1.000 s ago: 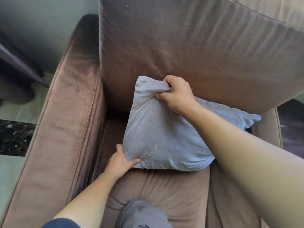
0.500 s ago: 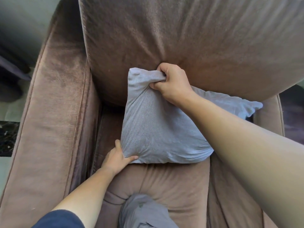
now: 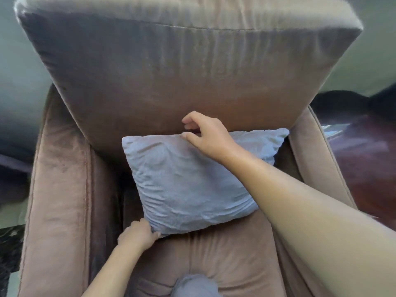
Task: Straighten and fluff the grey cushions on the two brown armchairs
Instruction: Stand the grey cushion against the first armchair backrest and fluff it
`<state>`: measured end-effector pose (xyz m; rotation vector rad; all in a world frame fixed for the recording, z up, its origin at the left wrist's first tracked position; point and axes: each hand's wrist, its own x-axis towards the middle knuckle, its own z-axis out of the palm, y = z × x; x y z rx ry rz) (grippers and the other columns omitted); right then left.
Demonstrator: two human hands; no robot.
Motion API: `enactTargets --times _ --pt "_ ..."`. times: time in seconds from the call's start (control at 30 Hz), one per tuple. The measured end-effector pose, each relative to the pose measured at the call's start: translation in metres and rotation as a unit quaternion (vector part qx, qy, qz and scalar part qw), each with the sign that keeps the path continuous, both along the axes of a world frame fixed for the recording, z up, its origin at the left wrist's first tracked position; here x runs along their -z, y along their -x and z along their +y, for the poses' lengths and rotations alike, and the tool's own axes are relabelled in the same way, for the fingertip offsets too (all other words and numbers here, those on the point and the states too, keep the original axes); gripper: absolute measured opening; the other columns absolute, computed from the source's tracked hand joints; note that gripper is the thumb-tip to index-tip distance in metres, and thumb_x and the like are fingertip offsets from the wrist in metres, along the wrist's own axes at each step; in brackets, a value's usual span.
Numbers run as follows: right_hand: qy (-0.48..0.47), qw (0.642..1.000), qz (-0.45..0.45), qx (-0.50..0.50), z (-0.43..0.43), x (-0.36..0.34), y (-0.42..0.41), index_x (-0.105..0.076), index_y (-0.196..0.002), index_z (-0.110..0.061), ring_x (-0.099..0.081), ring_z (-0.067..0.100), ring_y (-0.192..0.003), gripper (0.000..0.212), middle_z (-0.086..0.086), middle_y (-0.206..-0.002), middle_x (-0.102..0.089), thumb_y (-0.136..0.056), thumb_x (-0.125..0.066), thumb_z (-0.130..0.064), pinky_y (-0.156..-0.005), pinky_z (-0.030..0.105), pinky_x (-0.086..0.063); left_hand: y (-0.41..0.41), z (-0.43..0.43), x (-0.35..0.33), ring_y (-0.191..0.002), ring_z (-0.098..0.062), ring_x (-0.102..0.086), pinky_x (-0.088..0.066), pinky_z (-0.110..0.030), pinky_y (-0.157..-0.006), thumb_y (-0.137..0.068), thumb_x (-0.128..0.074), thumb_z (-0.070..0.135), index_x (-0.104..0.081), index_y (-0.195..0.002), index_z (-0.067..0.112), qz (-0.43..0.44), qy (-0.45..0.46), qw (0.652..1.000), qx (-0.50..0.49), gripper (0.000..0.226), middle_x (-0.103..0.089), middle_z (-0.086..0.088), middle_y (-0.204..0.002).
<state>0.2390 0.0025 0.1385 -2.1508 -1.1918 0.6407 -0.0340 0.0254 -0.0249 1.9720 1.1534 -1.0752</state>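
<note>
Fingers of right hand [image 3: 209, 136] loose, thumb touching grey cushion [image 3: 188, 183] top.

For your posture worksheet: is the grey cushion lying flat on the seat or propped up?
Propped up. The grey cushion leans against the backrest, its lower edge on the seat.

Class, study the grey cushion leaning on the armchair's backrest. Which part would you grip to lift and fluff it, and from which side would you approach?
Probably grip the grey cushion by two opposite corners. The top right corner sticks out free beside the backrest, so the right hand can pinch it from above. The left hand already touches the bottom left corner, reachable from the front. Its soft, wrinkled middle offers nothing firm.
</note>
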Motion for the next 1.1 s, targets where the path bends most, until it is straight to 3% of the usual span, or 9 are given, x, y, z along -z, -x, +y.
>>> enactTargets --times 0.17,0.27,0.37,0.47,0.57,0.7,0.8,0.9,1.1 --pt "-0.11 0.977 0.002 0.185 -0.091 -0.012 -0.047 -0.065 -0.114 -0.014 -0.062 0.006 -0.099 0.022 -0.004 -0.109 -0.069 -0.091 -0.063 -0.015 -0.087 0.013 -0.045 -0.093 -0.012 -0.109 -0.121 -0.022 -0.057 -0.043 -0.028 -0.095 -0.091 -0.056 0.058 -0.054 -0.131 0.016 -0.092 0.107 0.975 0.172 0.058 -0.06 -0.004 -0.135" --pt "-0.119 0.938 0.057 0.321 -0.157 0.007 -0.07 -0.064 -0.109 -0.019 -0.061 -0.005 -0.084 0.018 -0.011 -0.099 -0.066 -0.091 -0.063 -0.016 -0.079 0.011 -0.047 -0.163 -0.027 -0.151 -0.116 -0.019 -0.058 -0.045 -0.03 -0.094 -0.092 -0.06 0.051 -0.055 -0.13 0.019 -0.225 0.049 0.952 0.202 0.051 -0.064 -0.001 -0.126" --pt "-0.096 0.911 0.115 0.384 -0.213 0.046 -0.083 -0.064 -0.111 -0.019 -0.063 -0.003 -0.078 0.021 -0.007 -0.097 -0.067 -0.091 -0.068 -0.02 -0.077 0.022 -0.048 -0.232 -0.041 -0.162 -0.104 -0.022 -0.061 -0.046 -0.033 -0.088 -0.091 -0.066 0.039 -0.057 -0.125 0.015 -0.374 -0.032 0.908 0.187 0.043 -0.066 -0.003 -0.109" --pt "-0.055 0.897 0.184 0.399 -0.243 0.093 -0.084 -0.059 -0.117 -0.019 -0.065 0.007 -0.087 0.035 -0.002 -0.104 -0.065 -0.087 -0.074 -0.026 -0.079 0.023 -0.048 -0.283 -0.052 -0.155 -0.115 -0.031 -0.053 -0.045 -0.043 -0.096 -0.086 -0.068 0.041 -0.045 -0.138 0.013 -0.463 -0.132 0.846 0.228 0.064 -0.052 -0.009 -0.125" --pt "0.005 0.894 0.237 0.381 -0.256 0.141 -0.081 -0.054 -0.126 -0.019 -0.063 0.016 -0.105 0.051 0.002 -0.117 -0.062 -0.082 -0.079 -0.031 -0.093 0.034 -0.052 -0.309 -0.063 -0.138 -0.125 -0.034 -0.045 -0.044 -0.053 -0.099 -0.077 -0.063 0.068 -0.015 -0.155 0.015 -0.406 -0.178 0.858 0.258 0.106 -0.038 -0.012 -0.143" --pt "0.039 0.891 0.297 0.34 -0.263 0.182 -0.084 -0.038 -0.144 -0.016 -0.043 0.019 -0.136 0.078 0.003 -0.147 -0.046 -0.081 -0.079 -0.038 -0.11 0.034 -0.038 -0.313 -0.08 -0.107 -0.112 -0.037 -0.054 -0.043 -0.051 -0.095 -0.068 -0.055 0.083 -0.013 -0.153 0.007 -0.368 -0.262 0.848 0.278 0.122 -0.053 -0.017 -0.129" --pt "0.05 0.91 0.32 0.258 -0.261 0.197 -0.086 -0.015 -0.156 -0.025 -0.025 0.014 -0.147 0.111 -0.004 -0.16 -0.025 -0.072 -0.081 -0.056 -0.117 0.033 -0.027 -0.31 -0.079 -0.096 -0.105 -0.037 -0.057 -0.044 -0.048 -0.09 -0.067 -0.058 0.081 -0.023 -0.146 0.003 -0.375 -0.284 0.844 0.257 0.117 -0.055 -0.017 -0.123" --pt "0.066 0.927 0.309 0.204 -0.253 0.217 -0.074 -0.005 -0.156 -0.039 -0.023 0.009 -0.149 0.125 -0.015 -0.164 -0.018 -0.06 -0.075 -0.079 -0.12 0.042 -0.027 -0.308 -0.066 -0.094 -0.11 -0.035 -0.058 -0.049 -0.045 -0.086 -0.068 -0.071 0.07 -0.031 -0.137 0.009 -0.41 -0.229 0.861 0.196 0.101 -0.052 -0.012 -0.13" --pt "-0.006 0.906 0.292 0.307 -0.239 0.242 -0.041 -0.029 -0.143 -0.04 -0.047 0.011 -0.131 0.096 -0.013 -0.143 -0.048 -0.063 -0.067 -0.078 -0.105 0.041 -0.041 -0.308 -0.06 -0.106 -0.092 -0.023 -0.06 -0.046 -0.038 -0.076 -0.068 -0.079 0.061 -0.031 -0.116 0.023 -0.441 -0.205 0.855 0.18 0.078 -0.053 0.011 -0.104"
